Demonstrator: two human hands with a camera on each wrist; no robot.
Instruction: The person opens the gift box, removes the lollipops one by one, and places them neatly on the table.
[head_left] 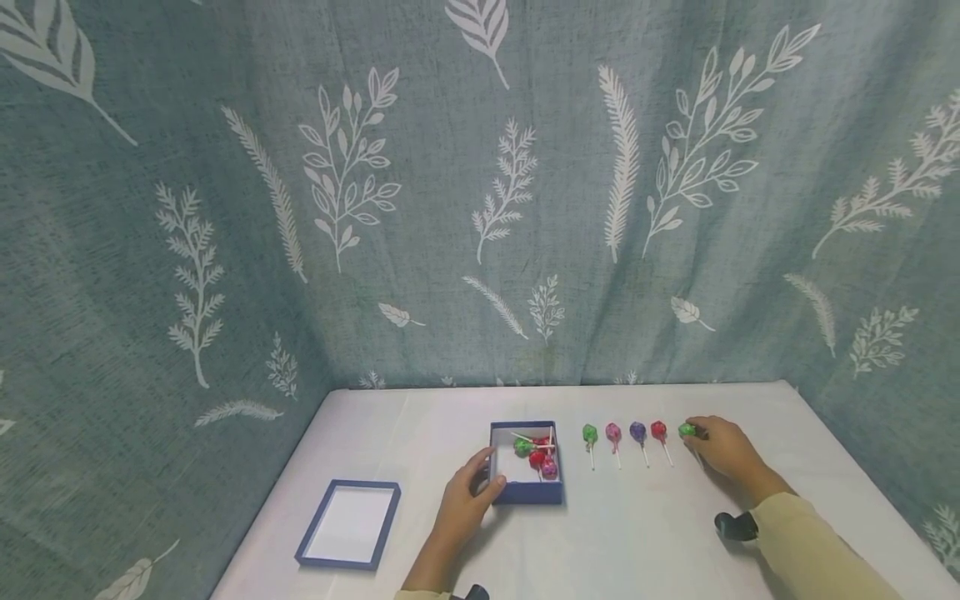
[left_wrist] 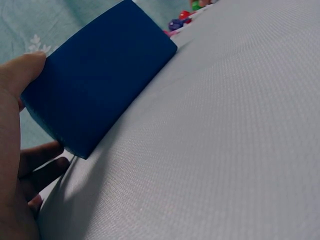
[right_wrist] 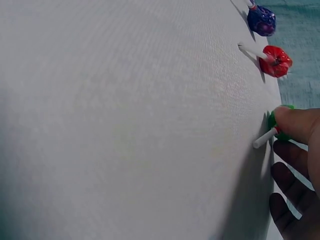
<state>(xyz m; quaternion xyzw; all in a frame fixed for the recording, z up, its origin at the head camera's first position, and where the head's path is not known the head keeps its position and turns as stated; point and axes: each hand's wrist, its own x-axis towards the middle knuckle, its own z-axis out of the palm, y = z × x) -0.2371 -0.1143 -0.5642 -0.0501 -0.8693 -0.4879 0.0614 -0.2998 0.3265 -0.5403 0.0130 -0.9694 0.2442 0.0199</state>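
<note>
My left hand (head_left: 462,500) holds the near left corner of an open blue box (head_left: 528,493), thumb over the front rim and fingers along the left side. Several wrapped lollipops (head_left: 536,458), green, red and pink, lie jumbled toward the box's right side. In the left wrist view, the box's plain blue wall (left_wrist: 100,75) faces the camera. My right hand (head_left: 723,446) pinches a green lollipop (right_wrist: 274,122) by its wrapped head, at the right end of a row. Its white stick (right_wrist: 263,138) points toward the near side.
Left of my right hand lie a red lollipop (head_left: 658,431), a purple one (head_left: 638,432), a pink one (head_left: 613,432) and a green one (head_left: 590,434), sticks toward me. The blue-rimmed lid (head_left: 386,525) lies inside up at left. A patterned curtain (head_left: 450,208) hangs behind the white table (head_left: 622,542).
</note>
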